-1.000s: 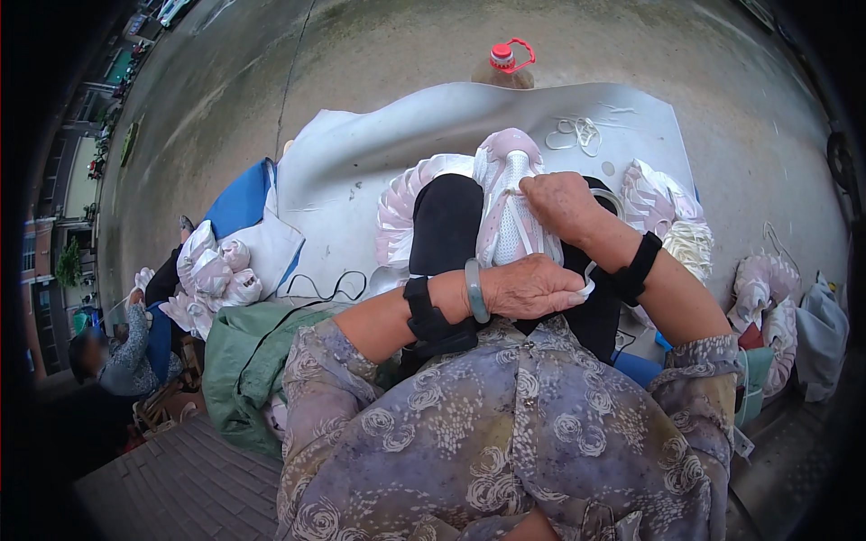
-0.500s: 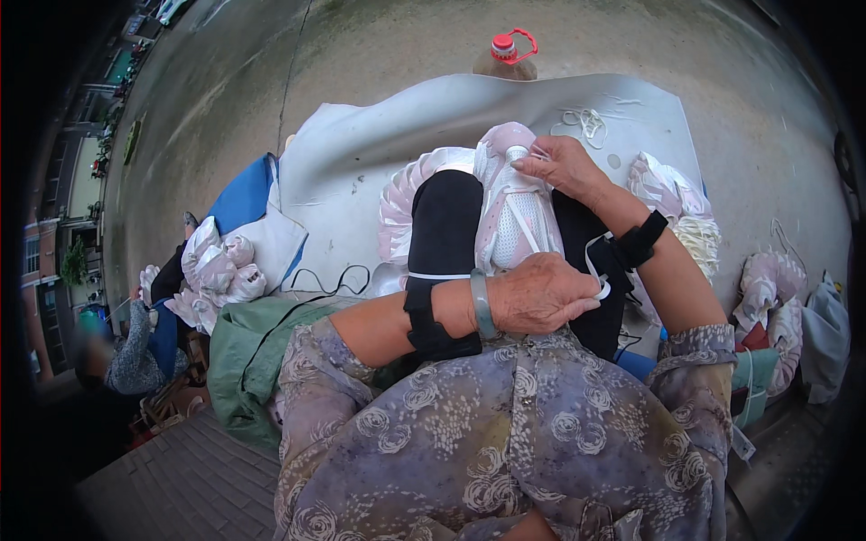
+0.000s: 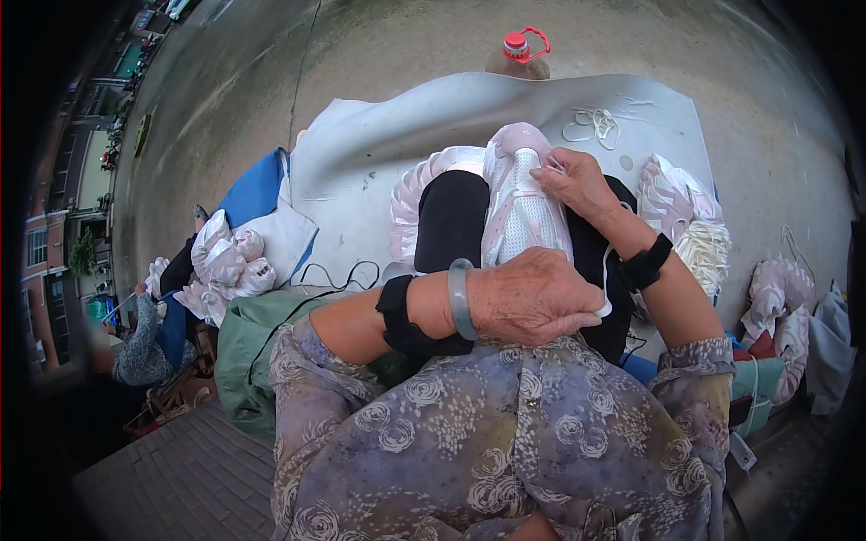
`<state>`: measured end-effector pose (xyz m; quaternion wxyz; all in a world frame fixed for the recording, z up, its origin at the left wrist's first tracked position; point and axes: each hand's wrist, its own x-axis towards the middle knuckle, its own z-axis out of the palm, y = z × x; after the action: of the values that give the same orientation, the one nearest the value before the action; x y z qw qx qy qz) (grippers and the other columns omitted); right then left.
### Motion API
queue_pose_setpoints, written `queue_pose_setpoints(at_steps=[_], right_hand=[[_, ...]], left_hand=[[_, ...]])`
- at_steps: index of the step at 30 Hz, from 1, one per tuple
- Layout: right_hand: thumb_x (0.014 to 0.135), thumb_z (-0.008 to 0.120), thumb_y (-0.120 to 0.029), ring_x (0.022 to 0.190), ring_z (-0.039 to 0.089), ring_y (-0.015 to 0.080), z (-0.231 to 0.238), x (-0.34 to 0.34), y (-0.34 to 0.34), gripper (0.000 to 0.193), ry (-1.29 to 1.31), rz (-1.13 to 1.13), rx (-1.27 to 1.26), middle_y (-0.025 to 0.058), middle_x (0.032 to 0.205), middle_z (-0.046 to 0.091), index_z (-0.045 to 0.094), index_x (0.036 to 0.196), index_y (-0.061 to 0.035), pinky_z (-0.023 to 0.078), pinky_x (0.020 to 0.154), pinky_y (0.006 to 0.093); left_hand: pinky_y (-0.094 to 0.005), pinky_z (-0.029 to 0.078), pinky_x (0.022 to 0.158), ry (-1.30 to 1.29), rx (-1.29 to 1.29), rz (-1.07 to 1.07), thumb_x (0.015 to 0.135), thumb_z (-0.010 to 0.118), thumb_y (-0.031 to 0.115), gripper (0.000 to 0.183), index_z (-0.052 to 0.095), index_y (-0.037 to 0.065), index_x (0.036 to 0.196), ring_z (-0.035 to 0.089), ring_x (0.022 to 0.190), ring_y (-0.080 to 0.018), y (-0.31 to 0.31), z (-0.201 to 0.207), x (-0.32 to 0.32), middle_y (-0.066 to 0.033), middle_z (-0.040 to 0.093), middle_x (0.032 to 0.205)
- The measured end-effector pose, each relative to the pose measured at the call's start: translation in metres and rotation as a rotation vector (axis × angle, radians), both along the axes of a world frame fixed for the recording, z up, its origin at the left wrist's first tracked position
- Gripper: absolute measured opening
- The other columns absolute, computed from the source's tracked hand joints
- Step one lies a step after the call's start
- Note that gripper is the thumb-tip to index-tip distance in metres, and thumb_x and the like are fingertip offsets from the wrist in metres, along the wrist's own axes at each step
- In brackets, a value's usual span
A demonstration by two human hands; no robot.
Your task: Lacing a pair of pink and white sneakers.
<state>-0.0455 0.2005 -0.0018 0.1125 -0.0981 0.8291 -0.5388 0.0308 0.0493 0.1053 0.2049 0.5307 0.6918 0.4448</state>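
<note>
Now, with the shoe (image 3: 523,227) between the knees (image 3: 449,212), the left hand's (image 3: 537,298) fingers pinch the lace (image 3: 605,276) low while the right hand's (image 3: 579,186) nip it beside the tongue (image 3: 525,171), where an even, untwisted pull should lie neatest.

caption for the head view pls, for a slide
Left hand pinching a white lace, right hand at a pink-and-white shoe between the knees.

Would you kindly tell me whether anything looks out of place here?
Mildly, yes: a tangle of thin white cord looks stray, lying loose on the wide pale sheet, right of the pink-and-white shoe, away from the stringy cream bundle. No obvious spill.
</note>
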Motion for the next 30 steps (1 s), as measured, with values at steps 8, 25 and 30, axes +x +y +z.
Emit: queue_pose_setpoints(at_steps=[8, 25, 30], right_hand=[[0.076, 0.064, -0.012, 0.063, 0.055, 0.0075, 0.027, 0.072, 0.035, 0.017, -0.068, 0.201, -0.186, 0.0062, 0.069, 0.061, 0.064, 0.088, 0.0002, 0.043, 0.057, 0.0223], [0.085, 0.054, 0.001, 0.075, 0.053, 0.0057, 0.041, 0.09, -0.003, 0.051, -0.282, 0.104, -0.32, -0.0011, 0.091, 0.055, 0.041, 0.133, -0.0096, 0.044, 0.068, 0.0184], [0.086, 0.053, 0.001, 0.081, 0.057, 0.0091, 0.042, 0.099, 0.016, 0.039, -0.207, 0.144, -0.166, 0.0028, 0.084, 0.06, 0.051, 0.124, -0.0053, 0.047, 0.071, 0.0209]], left_hand=[[-0.0388, 0.037, 0.061, 0.075, 0.324, 0.125, 0.081, 0.056, 0.013, 0.013, 0.049, 0.007, 0.073, 0.049, 0.062, -0.0304, 0.018, -0.01, 0.008, -0.0086, 0.046, 0.063], [-0.0352, 0.039, 0.061, 0.348, 0.562, 0.319, 0.061, 0.057, 0.011, 0.011, 0.046, 0.007, 0.061, 0.049, 0.058, -0.0217, 0.018, -0.009, 0.021, -0.0058, 0.045, 0.057], [-0.0352, 0.039, 0.063, 0.318, 0.511, 0.243, 0.062, 0.057, 0.012, 0.011, 0.047, 0.008, 0.06, 0.049, 0.058, -0.0214, 0.018, -0.011, 0.02, -0.0052, 0.044, 0.054]])
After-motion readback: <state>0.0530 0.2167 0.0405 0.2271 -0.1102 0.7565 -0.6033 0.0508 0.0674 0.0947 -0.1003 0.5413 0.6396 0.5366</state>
